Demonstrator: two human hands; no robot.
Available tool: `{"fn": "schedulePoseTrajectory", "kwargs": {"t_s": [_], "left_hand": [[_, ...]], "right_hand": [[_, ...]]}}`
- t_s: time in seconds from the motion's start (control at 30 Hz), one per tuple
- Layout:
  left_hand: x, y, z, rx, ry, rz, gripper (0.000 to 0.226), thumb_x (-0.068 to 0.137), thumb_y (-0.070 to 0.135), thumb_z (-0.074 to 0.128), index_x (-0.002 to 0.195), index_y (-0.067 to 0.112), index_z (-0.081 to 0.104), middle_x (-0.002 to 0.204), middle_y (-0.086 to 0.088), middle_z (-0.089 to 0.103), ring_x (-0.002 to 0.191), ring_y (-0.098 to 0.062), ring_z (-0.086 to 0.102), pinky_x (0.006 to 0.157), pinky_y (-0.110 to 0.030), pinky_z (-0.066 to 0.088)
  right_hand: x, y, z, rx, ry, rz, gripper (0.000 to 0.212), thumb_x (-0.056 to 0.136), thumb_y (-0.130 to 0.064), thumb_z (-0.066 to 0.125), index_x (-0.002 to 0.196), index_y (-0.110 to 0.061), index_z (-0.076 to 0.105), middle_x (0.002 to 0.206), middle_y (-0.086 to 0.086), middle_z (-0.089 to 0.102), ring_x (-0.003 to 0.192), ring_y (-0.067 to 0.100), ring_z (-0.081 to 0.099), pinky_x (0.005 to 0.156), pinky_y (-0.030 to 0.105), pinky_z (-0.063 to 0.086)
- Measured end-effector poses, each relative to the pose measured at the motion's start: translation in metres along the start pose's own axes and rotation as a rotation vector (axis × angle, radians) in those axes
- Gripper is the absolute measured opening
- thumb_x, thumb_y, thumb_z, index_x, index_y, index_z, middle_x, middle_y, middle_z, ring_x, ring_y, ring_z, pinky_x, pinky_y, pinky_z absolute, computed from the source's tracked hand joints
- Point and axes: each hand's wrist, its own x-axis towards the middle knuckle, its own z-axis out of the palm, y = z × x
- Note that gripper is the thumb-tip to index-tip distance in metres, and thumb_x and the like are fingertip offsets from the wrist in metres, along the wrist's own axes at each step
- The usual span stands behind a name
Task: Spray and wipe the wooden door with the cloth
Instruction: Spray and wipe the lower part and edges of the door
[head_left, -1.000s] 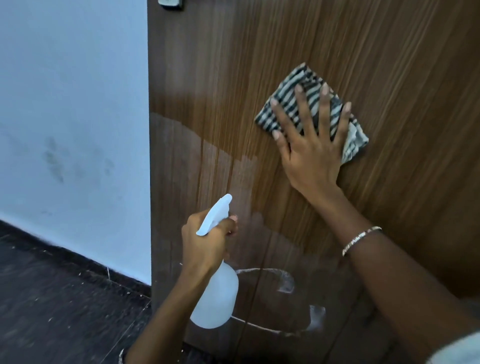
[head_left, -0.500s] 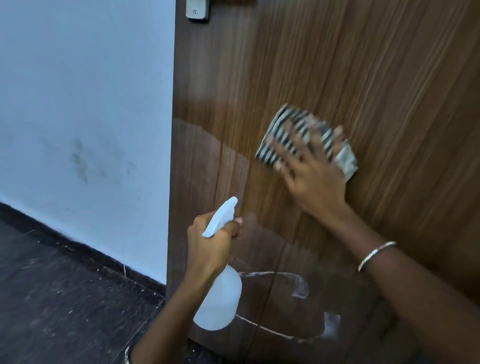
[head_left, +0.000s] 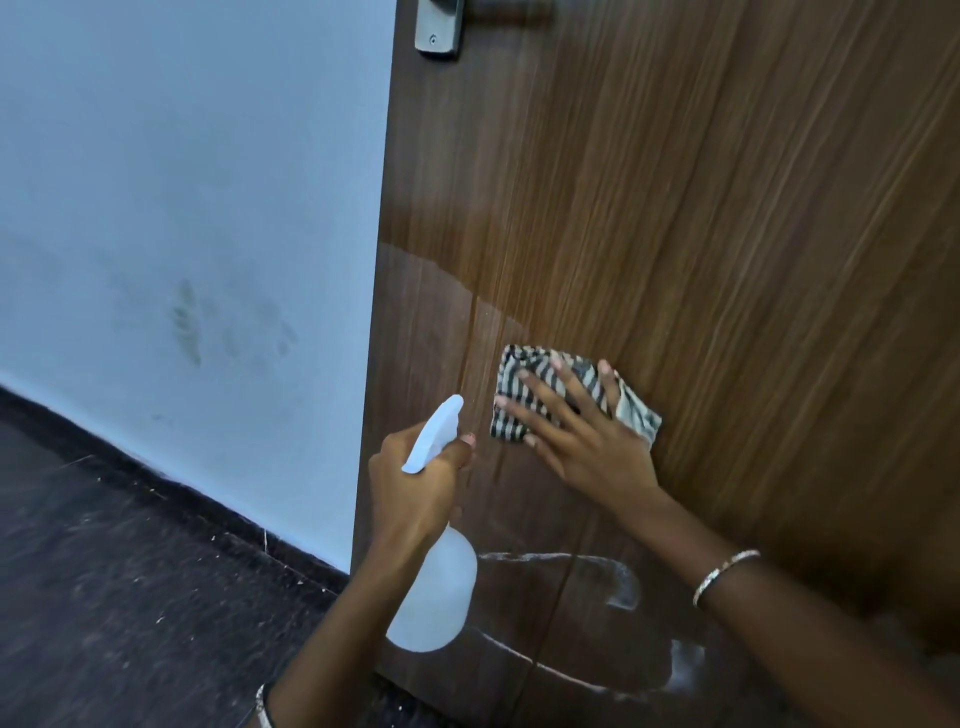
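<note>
A big brown wooden door (head_left: 727, 208) fills the right side of the picture. Its grain runs up and down in thin lines.

The cloth (head_left: 511, 415) is a little below the middle of the picture, flat on the door. It has dark and light stripes and is folded into a small square. The right hand (head_left: 587, 441) lies on top of it. The fingers are straight and spread out, and they press the cloth onto the wood. They are not curled round it. A thin silver bracelet (head_left: 724, 577) sits on the right wrist, toward the lower right.

The left hand (head_left: 410, 483) is just to the left of the cloth, near the door's left edge. Its fingers are wrapped tight round the neck of a white spray bottle (head_left: 436, 597). The nozzle points up toward the door, and the round body hangs down below the hand. The bottle is near the cloth but does not touch it.

The lower left part of the door looks wet and shiny (head_left: 441, 322), with a curved edge above the cloth. Lower down there are white smeary marks (head_left: 623, 587) on the wood.

A metal handle plate (head_left: 439, 26) is at the top of the door. A pale blue wall (head_left: 182, 182) with grey smudges fills the upper left. A dark floor (head_left: 104, 597) is at the lower left.
</note>
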Motion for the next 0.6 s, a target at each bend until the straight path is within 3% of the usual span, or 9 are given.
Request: {"fn": "schedulePoseTrajectory", "kwargs": {"t_s": [0.1,0.2,0.27,0.33,0.47,0.53,0.6], "left_hand": [[0.007,-0.001,-0.004,0.019,0.015,0.009,0.029,0.086,0.031,0.077,0.109,0.029,0.058,0.095,0.007,0.063,0.079,-0.020,0.063,0.061,-0.021,0.051],[0.011,0.002,-0.008,0.016,0.030,0.009,0.031,0.087,0.032,0.076,0.111,0.029,0.057,0.094,0.009,0.060,0.080,-0.019,0.062,0.064,-0.022,0.051],[0.014,0.003,-0.012,0.002,0.036,0.006,0.030,0.088,0.030,0.076,0.111,0.027,0.058,0.090,0.012,0.059,0.078,-0.018,0.061,0.061,-0.020,0.049],[0.015,0.003,-0.015,0.009,0.039,0.026,0.028,0.088,0.028,0.076,0.112,0.022,0.063,0.090,0.011,0.062,0.078,-0.019,0.063,0.059,-0.019,0.049],[0.012,-0.001,-0.023,0.019,0.038,0.043,0.027,0.088,0.027,0.076,0.113,0.019,0.068,0.097,0.000,0.069,0.080,-0.024,0.067,0.063,-0.032,0.060],[0.012,-0.004,-0.028,0.026,0.050,0.044,0.027,0.087,0.026,0.076,0.112,0.018,0.069,0.098,-0.002,0.069,0.080,-0.025,0.067,0.064,-0.036,0.062],[0.011,-0.005,-0.033,0.020,0.052,0.043,0.026,0.087,0.027,0.077,0.109,0.017,0.070,0.096,-0.004,0.071,0.078,-0.028,0.068,0.064,-0.039,0.063]], "right_hand": [[0.071,0.048,-0.033,0.114,0.058,0.147,0.058,0.113,-0.049,0.030,0.166,-0.039,0.009,0.175,0.002,0.003,0.161,0.033,-0.003,0.124,0.068,0.001],[0.126,0.081,-0.055,0.111,0.148,0.346,0.054,0.114,-0.050,0.021,0.166,-0.041,0.007,0.175,0.000,0.001,0.161,0.034,-0.003,0.125,0.066,0.002],[0.129,0.070,-0.051,0.104,0.168,0.387,0.055,0.115,-0.048,0.021,0.166,-0.039,0.005,0.175,0.001,0.000,0.160,0.035,-0.003,0.126,0.064,0.002],[0.107,0.030,-0.029,0.101,0.137,0.307,0.058,0.114,-0.046,0.027,0.167,-0.036,0.005,0.175,0.004,-0.001,0.160,0.037,-0.003,0.126,0.064,0.000],[0.030,-0.056,0.030,0.108,0.065,-0.071,0.063,0.108,-0.038,0.050,0.165,-0.027,0.025,0.173,0.010,0.014,0.159,0.039,0.011,0.127,0.063,0.002],[0.027,-0.053,0.033,0.079,0.057,-0.128,0.060,0.110,-0.039,0.046,0.165,-0.028,0.026,0.173,0.009,0.016,0.159,0.037,0.013,0.126,0.064,0.010],[0.050,-0.032,0.018,0.050,0.046,-0.148,0.058,0.111,-0.042,0.039,0.166,-0.031,0.021,0.173,0.008,0.014,0.160,0.037,0.009,0.125,0.066,0.008]]}}
